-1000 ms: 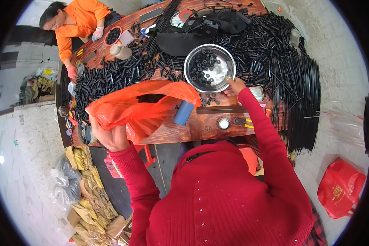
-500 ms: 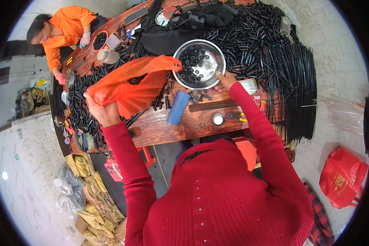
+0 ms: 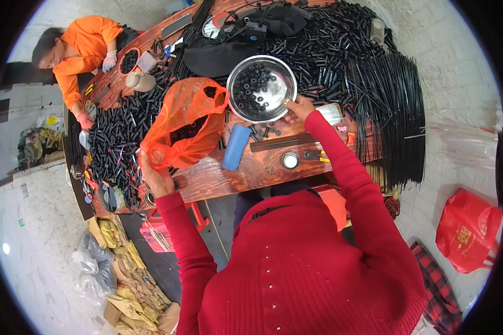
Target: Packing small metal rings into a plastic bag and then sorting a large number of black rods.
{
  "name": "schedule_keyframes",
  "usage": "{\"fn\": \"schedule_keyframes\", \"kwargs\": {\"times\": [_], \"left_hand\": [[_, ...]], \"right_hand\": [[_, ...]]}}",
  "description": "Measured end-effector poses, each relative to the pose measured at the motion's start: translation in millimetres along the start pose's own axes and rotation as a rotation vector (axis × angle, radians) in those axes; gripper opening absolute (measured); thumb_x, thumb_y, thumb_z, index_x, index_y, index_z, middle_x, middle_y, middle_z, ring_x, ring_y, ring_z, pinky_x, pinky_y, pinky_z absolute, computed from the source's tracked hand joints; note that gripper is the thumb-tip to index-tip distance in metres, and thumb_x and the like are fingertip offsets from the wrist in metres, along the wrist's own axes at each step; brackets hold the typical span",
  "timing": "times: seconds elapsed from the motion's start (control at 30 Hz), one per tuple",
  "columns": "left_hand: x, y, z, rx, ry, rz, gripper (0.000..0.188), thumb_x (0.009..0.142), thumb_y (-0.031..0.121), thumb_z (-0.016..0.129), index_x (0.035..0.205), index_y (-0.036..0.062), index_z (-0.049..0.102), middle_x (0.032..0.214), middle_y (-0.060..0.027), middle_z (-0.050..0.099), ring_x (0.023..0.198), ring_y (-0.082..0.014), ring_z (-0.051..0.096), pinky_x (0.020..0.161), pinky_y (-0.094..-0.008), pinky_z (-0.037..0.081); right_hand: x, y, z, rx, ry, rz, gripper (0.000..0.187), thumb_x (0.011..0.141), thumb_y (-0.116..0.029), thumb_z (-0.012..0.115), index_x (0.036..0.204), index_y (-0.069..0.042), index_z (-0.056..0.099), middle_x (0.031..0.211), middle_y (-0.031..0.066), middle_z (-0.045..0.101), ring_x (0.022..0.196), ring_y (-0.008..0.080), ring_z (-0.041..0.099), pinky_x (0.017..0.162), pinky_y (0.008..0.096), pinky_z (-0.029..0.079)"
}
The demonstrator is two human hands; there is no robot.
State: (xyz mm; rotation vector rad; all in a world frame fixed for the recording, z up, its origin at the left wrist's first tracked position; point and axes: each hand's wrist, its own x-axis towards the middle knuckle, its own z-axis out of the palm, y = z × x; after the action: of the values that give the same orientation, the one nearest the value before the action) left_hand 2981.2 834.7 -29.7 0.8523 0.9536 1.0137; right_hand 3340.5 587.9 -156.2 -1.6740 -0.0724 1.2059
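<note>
My left hand (image 3: 157,177) grips the near left edge of an orange plastic bag (image 3: 185,106). The bag's mouth gapes, and small black parts show inside. My right hand (image 3: 300,109) holds the near right rim of a round steel bowl (image 3: 289,84), its fingers partly hidden by the rim. Small black ring-shaped parts (image 3: 252,84) lie in the bowl, mostly on its left side. The bag's far right corner touches or nearly touches the bowl's left rim. A blue cylinder (image 3: 236,147) lies on the wooden table (image 3: 218,183) between bag and bowl.
Heaps of short black tubes (image 3: 123,131) cover the table's left and far right. Long thin black rods (image 3: 394,106) hang over the right edge. A dark bar (image 3: 282,143), a small round jar (image 3: 290,161) and yellow-handled pliers (image 3: 317,156) lie near the front. A co-worker in orange (image 3: 75,70) leans in at far left.
The orange bag has gone from stretched flat to hanging with its mouth open. My left hand has moved lower and to the right, still gripping it. My right hand keeps hold of the bowl.
</note>
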Motion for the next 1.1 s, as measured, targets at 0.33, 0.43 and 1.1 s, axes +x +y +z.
{"fn": "schedule_keyframes", "kwargs": {"times": [0.33,0.43,1.1], "left_hand": [[-48,-27,-23,0.078,-0.104,0.0,0.061,0.092,0.049,0.058,0.138,0.0121,0.041,0.134,-0.0046,0.05,0.115,-0.0205,0.052,0.098,-0.0379,0.042],[-54,-41,-40,0.016,-0.134,-0.108,0.062,0.092,0.037,0.062,0.139,0.0143,0.029,0.124,-0.004,0.051,0.105,-0.0191,0.053,0.096,-0.0401,0.043],[-85,-169,-28,1.203,-0.473,0.503,0.067,0.067,0.011,0.077,0.129,0.0155,0.052,0.123,-0.0212,0.049,0.113,-0.0407,0.047,0.096,-0.0477,0.039]], "right_hand": [[-51,19,0,0.111,0.187,-0.07,0.025,0.09,-0.021,0.056,0.099,0.002,0.059,0.079,0.0103,0.065,0.057,0.0158,0.064,0.05,0.03,0.055],[-68,32,-2,0.232,0.257,-0.041,0.025,0.089,-0.02,0.055,0.098,0.003,0.057,0.081,0.0123,0.065,0.059,0.0176,0.065,0.049,0.0308,0.055],[-216,45,-75,-0.129,0.642,-0.27,0.025,0.089,-0.023,0.053,0.084,0.001,0.059,0.062,0.0058,0.059,0.042,0.0124,0.053,0.039,0.0261,0.044]]}}
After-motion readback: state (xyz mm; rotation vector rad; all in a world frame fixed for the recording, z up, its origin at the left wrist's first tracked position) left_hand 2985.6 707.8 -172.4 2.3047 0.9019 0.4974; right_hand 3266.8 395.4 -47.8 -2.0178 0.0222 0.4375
